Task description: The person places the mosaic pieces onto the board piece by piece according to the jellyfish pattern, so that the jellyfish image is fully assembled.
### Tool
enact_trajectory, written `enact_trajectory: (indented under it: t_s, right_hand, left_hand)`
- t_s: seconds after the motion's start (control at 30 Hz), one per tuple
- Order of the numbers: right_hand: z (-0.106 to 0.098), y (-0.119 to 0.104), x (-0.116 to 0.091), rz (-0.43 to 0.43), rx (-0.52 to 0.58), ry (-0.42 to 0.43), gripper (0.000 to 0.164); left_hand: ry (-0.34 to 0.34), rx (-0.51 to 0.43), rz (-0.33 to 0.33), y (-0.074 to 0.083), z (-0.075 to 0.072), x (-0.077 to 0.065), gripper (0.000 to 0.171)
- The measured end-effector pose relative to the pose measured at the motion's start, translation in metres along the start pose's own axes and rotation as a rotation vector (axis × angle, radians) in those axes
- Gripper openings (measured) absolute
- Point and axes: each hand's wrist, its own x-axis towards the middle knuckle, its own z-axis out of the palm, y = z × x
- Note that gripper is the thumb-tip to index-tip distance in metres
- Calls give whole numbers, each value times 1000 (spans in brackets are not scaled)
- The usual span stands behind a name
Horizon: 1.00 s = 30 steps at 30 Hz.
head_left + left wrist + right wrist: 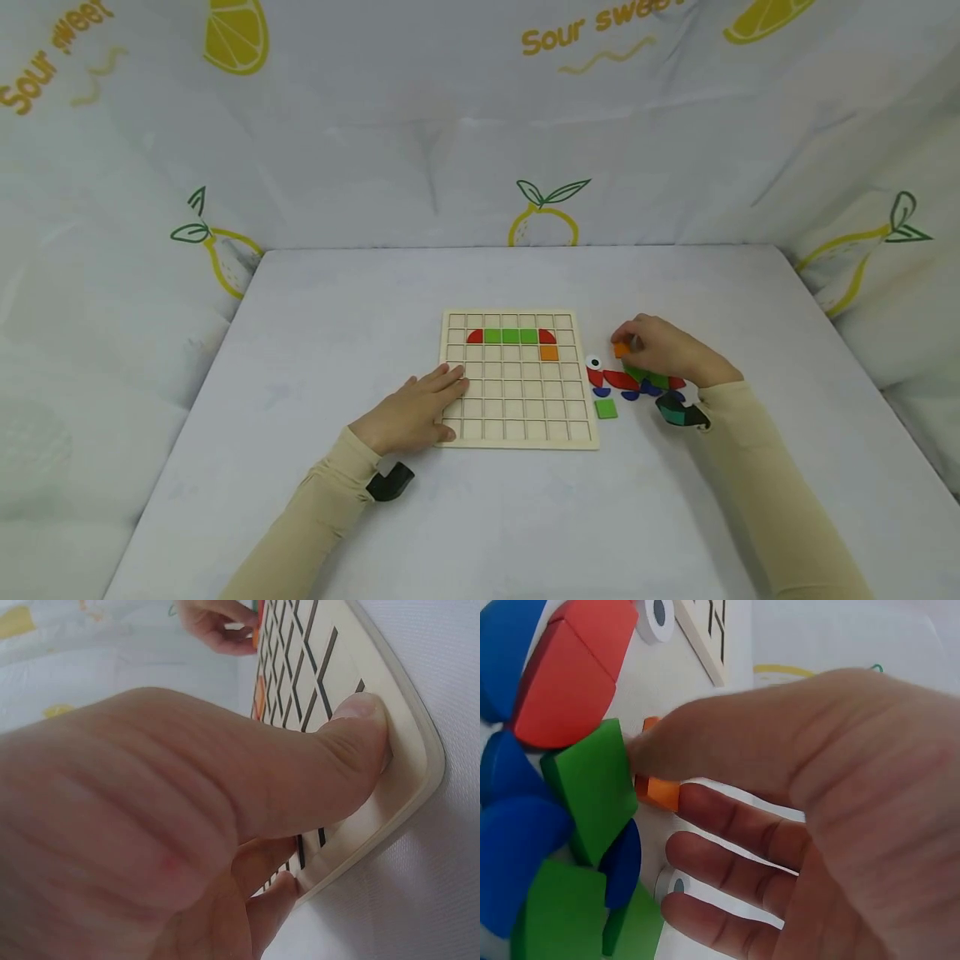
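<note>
A pale wooden grid board lies on the white table. My left hand rests on its left edge, fingers spread, with the thumb pressing on the rim near a corner. To the right of the board, my right hand pinches an orange square tile between thumb and fingers. In the grid's second row sit several green square tiles, with a red rounded tile at the left end and another at the right end. One orange square sits below the right one.
Loose pieces crowd together under and before my right hand: red ones, green ones, blue ones and white eye discs. A green square lies apart, close to the board's right edge. Lemon-printed cloth hangs behind the table.
</note>
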Motion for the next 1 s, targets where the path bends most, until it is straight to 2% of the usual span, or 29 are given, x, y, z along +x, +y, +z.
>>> enact_trajectory:
  t_s: [0.2,0.4,0.73,1.0]
  right_hand:
    - [1,-2,3,28,-5,6,37]
    - [-2,-11,6,38,75,33,41]
    - [-14,-46,15,-67,83,81,38]
    - [-17,-78,32,-227,85,108,32]
  left_hand:
    - [-1,0,4,1,-1,0,78]
    - [3,-1,2,2,-1,0,77]
    - [5,23,0,1,0,0,78]
    - [5,20,8,0,-1,-1,78]
